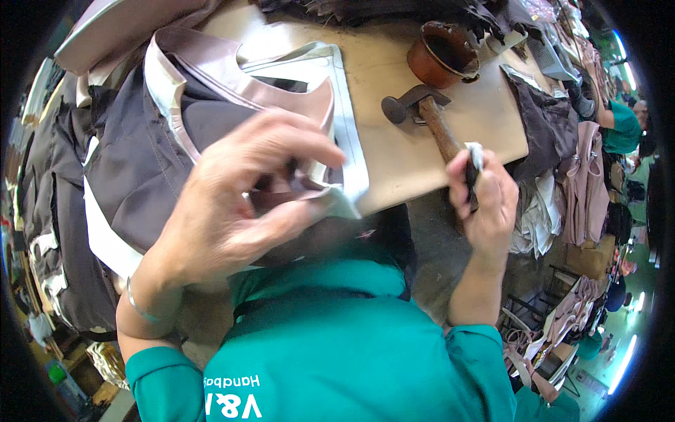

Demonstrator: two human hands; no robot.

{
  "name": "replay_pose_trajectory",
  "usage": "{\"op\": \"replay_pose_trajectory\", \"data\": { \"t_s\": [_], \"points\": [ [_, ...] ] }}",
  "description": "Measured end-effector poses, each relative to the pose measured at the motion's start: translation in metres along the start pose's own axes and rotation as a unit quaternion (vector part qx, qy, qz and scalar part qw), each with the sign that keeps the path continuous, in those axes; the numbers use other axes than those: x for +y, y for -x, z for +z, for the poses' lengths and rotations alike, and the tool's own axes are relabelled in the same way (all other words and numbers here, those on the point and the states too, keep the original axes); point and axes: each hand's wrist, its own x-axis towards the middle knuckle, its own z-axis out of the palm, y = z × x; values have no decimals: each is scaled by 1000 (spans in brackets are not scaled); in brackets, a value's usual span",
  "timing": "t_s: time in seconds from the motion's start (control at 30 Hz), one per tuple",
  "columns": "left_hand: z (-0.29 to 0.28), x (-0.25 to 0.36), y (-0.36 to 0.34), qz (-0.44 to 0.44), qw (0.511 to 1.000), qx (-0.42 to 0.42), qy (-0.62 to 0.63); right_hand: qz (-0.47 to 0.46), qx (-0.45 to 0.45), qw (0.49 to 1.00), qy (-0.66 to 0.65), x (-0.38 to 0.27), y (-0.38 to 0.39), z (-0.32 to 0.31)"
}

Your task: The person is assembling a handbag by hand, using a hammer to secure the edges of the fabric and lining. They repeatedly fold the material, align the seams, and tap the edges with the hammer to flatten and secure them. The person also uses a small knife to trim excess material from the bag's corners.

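My left hand (253, 204) is curled on a white edge piece (337, 200) of dark fabric work (155, 190), its thumb and fingers slightly blurred. The pile has pale pink trim (281, 98) and a white backing panel (344, 126). My right hand (485, 197), at the right of the table, grips a small dark tool (472, 176) with a whitish tip; its exact kind I cannot tell. Just beyond it lies a hammer (436, 123) with a wooden handle and dark metal head.
A tan tabletop (380, 176) holds a rusty brown pot (443, 56) and dark scraps (394, 10). Pink and brown bag pieces (583, 176) hang at the right. Racks (541, 309) stand lower right. A co-worker in teal (619, 126) is at the far right.
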Motion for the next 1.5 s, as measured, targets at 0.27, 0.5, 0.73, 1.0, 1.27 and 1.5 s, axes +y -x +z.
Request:
{"op": "replay_pose_trajectory", "data": {
  "t_s": [0.27,0.5,0.73,1.0,1.27,1.5],
  "points": [
    [-23,14,23,-100,988,110,47,14,76,788,611,61,-50,-91],
    [-28,18,26,16,996,79,-24,-163,-103,977,91,-39,-41,36],
    [-31,28,28,6,996,73,49,-17,-272,933,-235,-52,-39,100],
    [-32,24,32,31,996,73,-30,20,-333,913,-233,-55,-41,107],
    [-35,22,35,39,996,71,-24,-16,-324,917,-233,-53,-43,109],
    [-37,18,34,55,997,38,-41,102,-346,892,-270,-61,-44,104]
  ]
}}
